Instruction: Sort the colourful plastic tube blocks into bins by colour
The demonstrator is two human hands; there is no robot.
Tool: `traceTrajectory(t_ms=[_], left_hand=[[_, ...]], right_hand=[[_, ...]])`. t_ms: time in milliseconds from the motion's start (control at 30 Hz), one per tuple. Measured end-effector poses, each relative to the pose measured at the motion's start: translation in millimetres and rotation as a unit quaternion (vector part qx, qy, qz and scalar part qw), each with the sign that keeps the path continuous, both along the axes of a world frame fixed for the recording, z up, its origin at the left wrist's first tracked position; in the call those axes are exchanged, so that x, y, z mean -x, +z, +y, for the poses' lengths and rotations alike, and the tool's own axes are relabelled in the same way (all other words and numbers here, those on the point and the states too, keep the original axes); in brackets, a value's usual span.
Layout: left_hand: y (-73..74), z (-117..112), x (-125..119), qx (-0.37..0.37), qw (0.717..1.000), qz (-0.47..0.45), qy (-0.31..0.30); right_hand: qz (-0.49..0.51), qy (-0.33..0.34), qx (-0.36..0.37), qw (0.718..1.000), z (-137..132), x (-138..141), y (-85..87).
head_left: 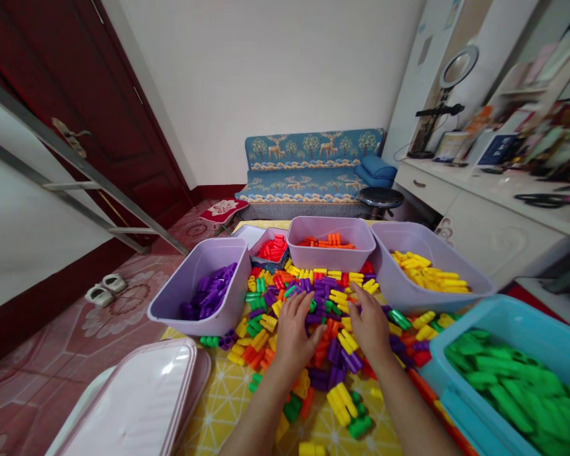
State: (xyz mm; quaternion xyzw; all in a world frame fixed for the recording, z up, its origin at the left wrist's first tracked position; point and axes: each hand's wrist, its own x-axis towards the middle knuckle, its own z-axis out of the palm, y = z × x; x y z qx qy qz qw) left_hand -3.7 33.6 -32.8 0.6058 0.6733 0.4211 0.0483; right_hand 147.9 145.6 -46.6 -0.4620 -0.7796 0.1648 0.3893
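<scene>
A heap of coloured plastic building blocks (325, 354) covers a yellow patterned mat (218, 405) in front of me. My left hand (292, 332) rests palm down on the heap, fingers apart, with no block clearly held. My right hand (370, 326) sits just to its right, its fingertips on yellow and purple blocks. Lilac bins around the heap hold purple blocks (209, 291), red blocks (272, 248), orange blocks (330, 240) and yellow blocks (430, 272). Green blocks (513, 389) fill a turquoise bin (475, 323) at lower right.
A pink lid (137, 399) lies at lower left on the patterned floor. Beyond the mat stand a blue deer-print sofa (308, 168) and a black stool (380, 197). A white cabinet (484, 209) runs along the right, and a dark red door (118, 126) stands left.
</scene>
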Motion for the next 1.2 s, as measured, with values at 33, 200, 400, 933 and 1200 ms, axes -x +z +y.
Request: traceTrajectory(t_ms=[33,200,400,933,1200], left_hand=[[1.7,4.7,-3.1,0.002,1.000,0.002,-0.010],[6.1,19.7,-12.3,0.008,0.998,-0.012,-0.063],[0.9,13.1,-11.7,-0.026,0.991,-0.113,-0.064],[-10.0,17.2,-0.8,-0.082,0.913,-0.398,0.040],[-7.2,16.7,-3.1,-0.061,0.934,-0.350,0.030]], right_hand=[[-0.033,-0.005,0.006,0.999,3.8,-0.3,-2.8],[-0.070,0.008,-0.036,0.997,3.1,2.5,-8.4],[0.062,0.111,-0.073,0.989,-10.8,8.9,-2.9],[0.189,0.192,0.206,0.941,-23.2,6.4,29.9],[0.556,0.055,0.185,0.809,-13.4,-1.2,63.8]])
